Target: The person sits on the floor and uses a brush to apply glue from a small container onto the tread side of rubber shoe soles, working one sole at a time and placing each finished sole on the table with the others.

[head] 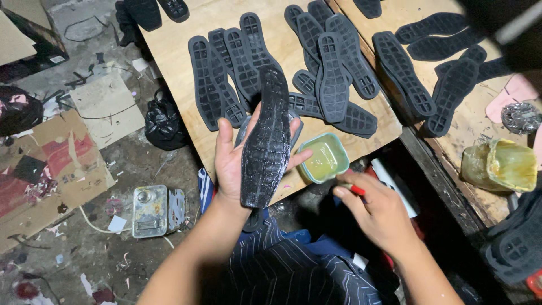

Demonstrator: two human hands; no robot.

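A glossy black shoe sole [266, 141] is held flat on the open left hand [240, 161], long axis pointing away — above the bench [180, 51]. Just right, the right hand [375, 212] is closed around a red-handled brush [354, 188] beside a glue tub [324, 157].

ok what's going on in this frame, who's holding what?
A person sits at a wooden board covered with rows of black shoe soles. The left hand holds one glossy black sole flat on the open palm. The right hand grips a red-handled tool, probably a brush; its tip is hidden, close to a small green tub of yellowish liquid on the board's edge. A dirty yellow container sits on the next board.
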